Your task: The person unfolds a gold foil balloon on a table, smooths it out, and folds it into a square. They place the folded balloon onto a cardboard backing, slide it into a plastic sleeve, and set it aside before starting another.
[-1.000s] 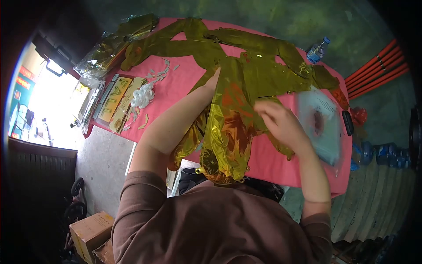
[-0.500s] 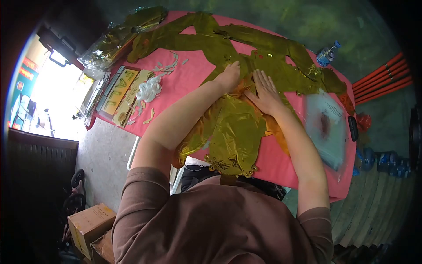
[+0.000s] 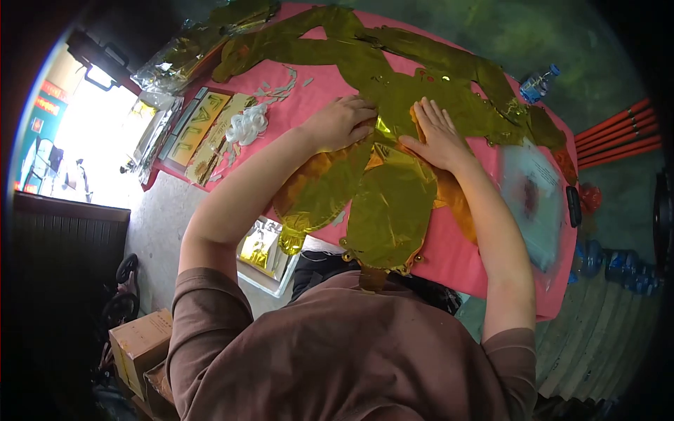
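A flat, limp gold foil balloon (image 3: 390, 207) with several lobes and limb-like strips spreads over the pink-covered table (image 3: 281, 77) and down to its near edge. My left hand (image 3: 342, 123) rests on the foil's left side, fingers loosely bent and thumb apart. Opposite it, my right hand (image 3: 440, 138) lies flat with fingers stretched, pressing the foil. Between the two hands the foil is creased and shiny, with an orange-tinted patch showing. Small round gold pieces sit along the lower lobe's edge.
Left on the table are a bundle of white ribbon (image 3: 247, 125), paper scraps and a printed "FALL" packet (image 3: 201, 130). To the right lie a clear plastic bag (image 3: 530, 203), a black object (image 3: 573, 206) and a water bottle (image 3: 539, 84). A cardboard box (image 3: 140, 347) stands at lower left.
My left hand has moved left and loosened from a closed fist to spread fingers. My right hand stays flat, shifted slightly right. The view has shifted, and a tray shows below the table's left edge.
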